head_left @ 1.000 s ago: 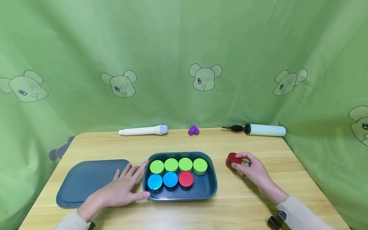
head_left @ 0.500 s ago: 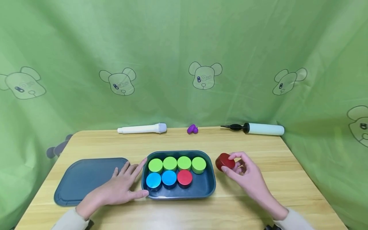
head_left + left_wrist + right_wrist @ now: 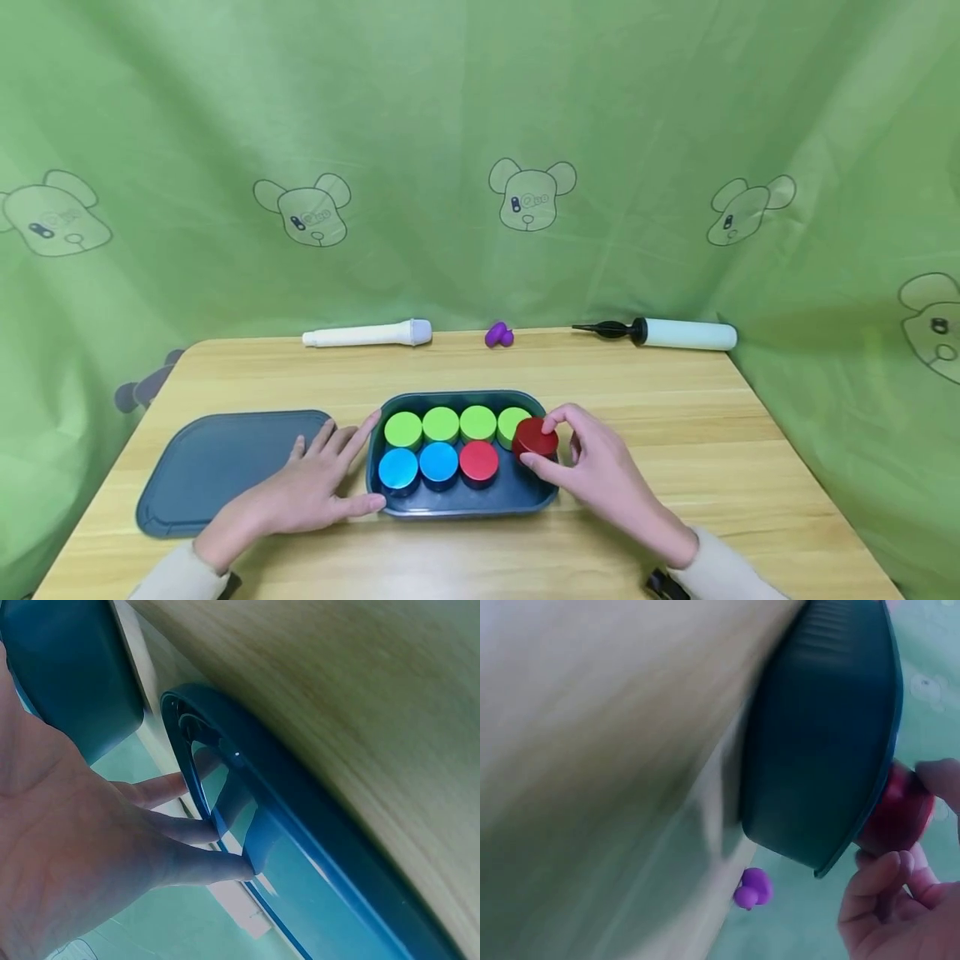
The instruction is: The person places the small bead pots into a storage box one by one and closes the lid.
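My right hand (image 3: 600, 467) pinches a dark red round block (image 3: 536, 440) between thumb and fingers, over the right end of the dark blue tray (image 3: 487, 502). In the right wrist view the red block (image 3: 897, 811) overlaps the tray's rim. Inside the tray, several green round blocks (image 3: 441, 425) form the back row, with two blue ones (image 3: 438, 462) and a red one (image 3: 478, 461) in front. My left hand (image 3: 300, 492) is spread, index finger and thumb at the tray's left rim. Its other fingertips touch the dark blue lid (image 3: 225, 467), as the left wrist view shows.
Along the table's back edge lie a white toy microphone (image 3: 367, 334), a small purple object (image 3: 498, 335) and a hand pump (image 3: 675, 333). A green curtain (image 3: 450, 117) with bear faces hangs behind the wooden table (image 3: 660, 400).
My right hand has lifted the red block off the table at the right and carried it left, over the tray. My left hand has stayed at the rim and lid.
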A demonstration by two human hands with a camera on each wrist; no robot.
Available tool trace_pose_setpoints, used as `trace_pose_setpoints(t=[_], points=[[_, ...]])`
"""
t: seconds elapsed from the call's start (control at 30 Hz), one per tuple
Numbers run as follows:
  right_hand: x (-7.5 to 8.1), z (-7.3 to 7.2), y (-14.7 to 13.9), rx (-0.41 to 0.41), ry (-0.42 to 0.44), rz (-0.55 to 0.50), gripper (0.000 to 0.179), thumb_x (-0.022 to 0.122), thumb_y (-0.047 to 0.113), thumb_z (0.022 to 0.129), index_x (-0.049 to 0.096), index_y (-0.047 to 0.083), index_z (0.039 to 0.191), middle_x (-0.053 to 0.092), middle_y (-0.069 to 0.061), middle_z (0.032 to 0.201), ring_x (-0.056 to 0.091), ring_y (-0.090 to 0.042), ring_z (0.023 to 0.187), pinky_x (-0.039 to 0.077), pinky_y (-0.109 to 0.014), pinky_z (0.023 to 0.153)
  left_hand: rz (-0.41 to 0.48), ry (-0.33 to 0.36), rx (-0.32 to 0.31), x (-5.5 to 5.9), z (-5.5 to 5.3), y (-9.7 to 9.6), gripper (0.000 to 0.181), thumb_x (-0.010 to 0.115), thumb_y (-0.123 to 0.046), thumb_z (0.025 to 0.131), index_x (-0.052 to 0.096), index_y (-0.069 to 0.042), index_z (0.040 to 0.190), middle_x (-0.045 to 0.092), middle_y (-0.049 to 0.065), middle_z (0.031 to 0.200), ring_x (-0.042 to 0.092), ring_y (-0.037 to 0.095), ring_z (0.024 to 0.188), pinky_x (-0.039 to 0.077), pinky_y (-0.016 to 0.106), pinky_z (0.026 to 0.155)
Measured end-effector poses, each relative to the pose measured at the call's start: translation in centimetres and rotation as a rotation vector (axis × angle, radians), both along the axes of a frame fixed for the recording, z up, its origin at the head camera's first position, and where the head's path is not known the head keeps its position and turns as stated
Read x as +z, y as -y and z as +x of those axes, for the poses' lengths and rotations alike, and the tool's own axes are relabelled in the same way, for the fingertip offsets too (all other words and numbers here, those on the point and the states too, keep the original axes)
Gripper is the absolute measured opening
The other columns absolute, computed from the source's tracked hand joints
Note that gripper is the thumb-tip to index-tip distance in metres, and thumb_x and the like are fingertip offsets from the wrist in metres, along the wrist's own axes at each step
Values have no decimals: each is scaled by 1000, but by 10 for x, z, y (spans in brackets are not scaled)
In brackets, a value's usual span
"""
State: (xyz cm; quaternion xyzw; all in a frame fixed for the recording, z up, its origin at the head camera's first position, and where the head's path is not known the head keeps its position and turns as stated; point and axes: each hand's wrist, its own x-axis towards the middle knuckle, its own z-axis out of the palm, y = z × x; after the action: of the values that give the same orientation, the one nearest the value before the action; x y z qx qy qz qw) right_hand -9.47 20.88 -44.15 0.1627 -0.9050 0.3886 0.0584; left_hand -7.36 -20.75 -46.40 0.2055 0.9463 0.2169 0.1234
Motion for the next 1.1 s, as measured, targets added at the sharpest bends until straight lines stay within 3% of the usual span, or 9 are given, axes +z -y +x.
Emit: trace_pose_setpoints(t=[0.27, 0.47, 0.73, 1.1], points=[[-12, 3, 16, 76, -105, 193, 47, 101, 34, 80, 58, 25, 97, 59, 13, 92, 57, -8, 76, 50, -26, 66, -8, -15, 10, 1, 7, 2, 106, 64, -72, 100, 0, -36, 177, 37, 23, 170, 17, 66, 155, 8, 92, 110], [-13, 7, 24, 85, -36, 283, 46, 100, 34, 80, 57, 25, 89, 55, 13, 87, 55, -7, 75, 48, -25, 63, -1, -21, 5, 2, 11, 1, 107, 65, -72, 100, 2, -33, 178, 39, 24, 168, 19, 66, 154, 10, 93, 109], [-5, 2, 23, 149, -23, 284, 38, 101, 22, 80, 64, 22, 84, 61, 9, 89, 61, -16, 80, 51, -29, 69, 4, -2, 6, 1, 7, 0, 105, 64, -70, 101, 1, -35, 177, 36, 27, 170, 16, 65, 156, 7, 91, 111], [-4, 5, 18, 137, -204, 323, 23, 100, 23, 82, 78, 22, 87, 68, 7, 105, 68, -13, 85, 58, -31, 71, 23, -8, -3, 7, 1, -1, 106, 66, -68, 102, 1, -33, 178, 35, 28, 170, 16, 66, 155, 7, 92, 110]])
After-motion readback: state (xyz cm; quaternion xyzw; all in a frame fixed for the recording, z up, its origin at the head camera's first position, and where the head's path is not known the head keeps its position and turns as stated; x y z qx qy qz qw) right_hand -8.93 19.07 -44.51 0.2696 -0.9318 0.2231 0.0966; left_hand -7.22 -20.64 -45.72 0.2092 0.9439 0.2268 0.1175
